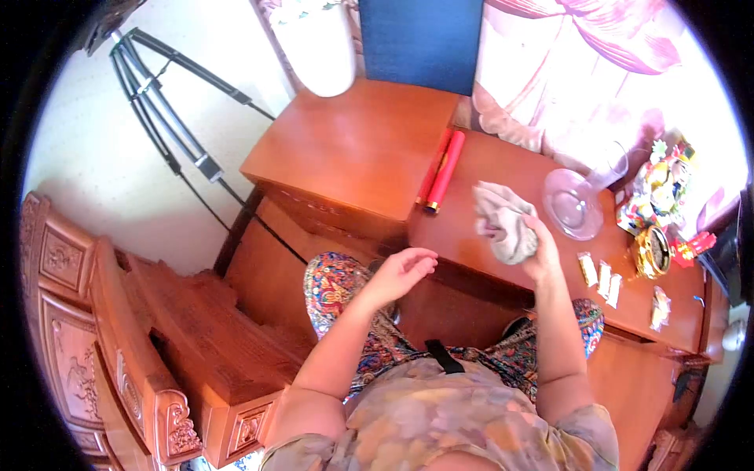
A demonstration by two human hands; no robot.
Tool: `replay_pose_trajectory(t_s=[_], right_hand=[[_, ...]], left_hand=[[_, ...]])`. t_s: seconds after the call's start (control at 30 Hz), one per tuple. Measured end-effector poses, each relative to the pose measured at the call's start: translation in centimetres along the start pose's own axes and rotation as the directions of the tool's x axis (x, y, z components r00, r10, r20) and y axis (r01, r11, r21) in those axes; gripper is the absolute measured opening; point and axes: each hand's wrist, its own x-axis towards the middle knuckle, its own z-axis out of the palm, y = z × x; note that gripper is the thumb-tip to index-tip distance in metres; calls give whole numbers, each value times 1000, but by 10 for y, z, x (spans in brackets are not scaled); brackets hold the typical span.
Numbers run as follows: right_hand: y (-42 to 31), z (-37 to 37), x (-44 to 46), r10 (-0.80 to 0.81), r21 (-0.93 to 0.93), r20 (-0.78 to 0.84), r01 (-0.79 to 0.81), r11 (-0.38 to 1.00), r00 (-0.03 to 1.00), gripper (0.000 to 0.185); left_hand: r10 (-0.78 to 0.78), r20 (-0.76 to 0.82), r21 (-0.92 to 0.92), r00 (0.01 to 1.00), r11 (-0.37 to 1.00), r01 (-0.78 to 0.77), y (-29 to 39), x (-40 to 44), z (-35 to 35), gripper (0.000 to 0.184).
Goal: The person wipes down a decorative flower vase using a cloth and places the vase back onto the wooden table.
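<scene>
My right hand (540,248) is closed round a crumpled grey-beige cloth (504,223), held above the red-brown wooden table (495,153). The cloth bunches up past my fingers toward the far side. Over my lap, near the table's front edge, my left hand (403,275) holds nothing, its fingers loosely bent and partly apart. Just right of the cloth stands a clear glass vessel (573,206) with a broad round base and a narrower neck. Red tubes with gold ends (446,171) lie left of the cloth, against the raised cabinet.
Several small wrapped packets (605,279) lie at the right, near a gold pot (652,251) and a colourful figurine (660,192). A raised wooden cabinet (353,149) carries a white vase (316,55) and blue panel (420,43). A tripod (161,98) and carved chair (181,337) stand left.
</scene>
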Motion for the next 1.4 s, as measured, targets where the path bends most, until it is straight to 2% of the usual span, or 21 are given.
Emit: replay_pose_trajectory(t_s=[0.07,0.1,0.17,0.2,0.3,0.43,0.53,0.6,0.73,0.8,0.83,0.87,0.93,0.97,1.0,1.07,1.1,1.13,1.23,1.33,1.4], right_hand=[[-5,38,-11,113,163,234,-153,975,966,52],[-3,50,-12,152,222,320,-230,948,935,54],[7,81,-14,72,145,340,-128,981,938,62],[14,92,-13,12,119,389,-63,991,921,65],[27,103,-12,8,29,405,-21,999,914,70],[34,102,-12,-37,108,363,-3,994,931,69],[34,92,-15,-68,199,282,11,980,957,69],[29,86,-19,-3,321,252,-80,944,968,70],[25,76,-25,38,343,318,-152,927,947,70],[21,74,-29,-23,279,362,-85,957,932,70],[18,74,-32,-30,281,355,-76,957,934,70],[14,76,-36,-71,225,357,-12,974,931,67],[6,78,-43,-125,169,354,68,983,927,65],[3,77,-45,-189,-214,431,304,928,882,61],[1,78,-49,-203,-535,520,502,680,830,57],[4,85,-56,-135,-612,670,646,457,730,51],[6,91,-61,-112,-606,729,713,352,675,51],[6,96,-65,-81,-586,782,773,242,618,51],[11,97,-82,-148,-622,732,741,254,665,49],[16,88,-96,-244,-650,628,670,358,739,50],[14,91,-109,-275,-718,556,620,317,785,50]], left_hand=[[-10,42,-218,999,976,19,17,3,9,47],[-8,47,-223,999,975,19,21,3,15,47],[100,93,-673,991,739,-11,26,6,27,53],[102,86,-674,991,738,-17,27,9,30,53],[80,-162,-634,984,755,-166,33,18,33,55],[91,-286,-689,954,672,-271,36,10,22,52],[-27,-263,-807,964,553,-205,41,-3,9,49],[27,-224,-828,974,522,-204,43,-8,4,49],[73,-221,-808,973,545,-224,36,-8,-3,50],[46,-201,-740,978,648,-183,35,-5,-4,50],[46,-196,-614,980,773,-159,36,-4,-2,51],[46,-184,-613,982,775,-152,35,-3,1,51],[-131,-215,-574,968,819,-16,29,-2,8,54],[-142,-198,-538,970,843,13,25,0,13,56],[-141,-187,-535,972,845,20,30,3,19,56],[24,116,-820,993,567,82,37,4,38,57],[174,126,-860,977,510,20,43,2,51,61],[112,1,-826,994,560,-62,43,9,59,62],[299,72,-870,952,486,-87,49,13,68,64],[294,22,-916,956,389,-98,64,3,76,70],[284,23,-917,958,387,-93,65,-1,79,80]])
